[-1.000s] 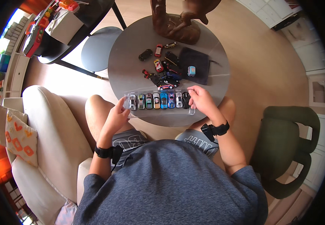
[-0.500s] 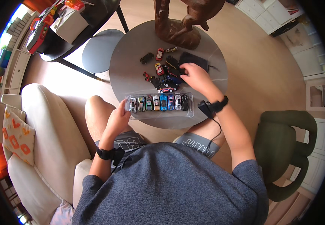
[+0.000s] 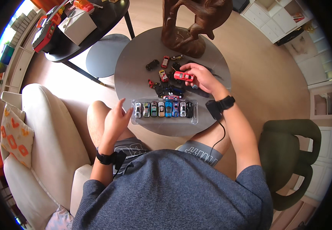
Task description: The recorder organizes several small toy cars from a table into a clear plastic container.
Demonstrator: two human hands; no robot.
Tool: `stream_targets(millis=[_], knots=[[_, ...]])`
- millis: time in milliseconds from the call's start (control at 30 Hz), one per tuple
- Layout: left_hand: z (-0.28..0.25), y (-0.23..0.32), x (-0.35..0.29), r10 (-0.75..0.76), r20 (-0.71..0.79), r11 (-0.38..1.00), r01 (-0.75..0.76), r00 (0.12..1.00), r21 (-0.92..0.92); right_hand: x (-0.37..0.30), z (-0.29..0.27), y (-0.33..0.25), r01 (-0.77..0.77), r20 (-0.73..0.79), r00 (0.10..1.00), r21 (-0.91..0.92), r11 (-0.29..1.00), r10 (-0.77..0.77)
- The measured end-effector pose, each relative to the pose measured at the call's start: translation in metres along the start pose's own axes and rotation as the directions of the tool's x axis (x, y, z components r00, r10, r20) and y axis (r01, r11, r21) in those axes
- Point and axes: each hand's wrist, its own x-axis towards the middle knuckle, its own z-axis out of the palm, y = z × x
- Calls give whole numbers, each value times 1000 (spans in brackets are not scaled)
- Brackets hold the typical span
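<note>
Between the fingers of my right hand (image 3: pixel 201 78) is a red toy car (image 3: pixel 184 76), raised above the pile at the table's middle. My left hand (image 3: pixel 116 118) is off the table's near left side, thumb and forefinger apart, with nothing in it. Just right of it lies a clear plastic tray (image 3: pixel 194 119) with a row of several toy cars, among them a blue one (image 3: pixel 168 109) and a black one (image 3: pixel 189 110) at the right end. Beyond the tray, loose toy cars lie heaped, including a red and yellow one (image 3: pixel 163 75) and a dark one (image 3: pixel 152 65).
A round grey table (image 3: pixel 131 76) carries everything, with a brown carved animal statue (image 3: pixel 183 42) at its far edge. A dark pouch beside my right hand is partly covered. A beige sofa (image 3: pixel 51 119) is at left, a green chair (image 3: pixel 284 161) at right.
My right hand has picked a red toy car out of the pile and turned it up. My left hand has let go of the tray's left end and opened.
</note>
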Motion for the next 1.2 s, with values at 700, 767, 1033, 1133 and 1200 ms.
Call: stream_targets(millis=[700,767,1033,1133,1200], knots=[[14,13,10,183,-252,983,-181,950,30,-81,84,38,37,226,974,-256,966,23],[15,-4,10,183,-259,983,-168,948,79,-86,82,42,132,232,972,-352,927,-50],[31,-20,10,-8,19,951,13,1000,-308,-94,76,35,104,174,984,-682,724,24],[31,-18,10,2,9,961,1,1000,-275,-94,73,53,214,176,977,-787,578,-122],[31,-18,10,-3,10,962,6,1000,-272,-96,73,53,250,186,967,-817,520,-174]])
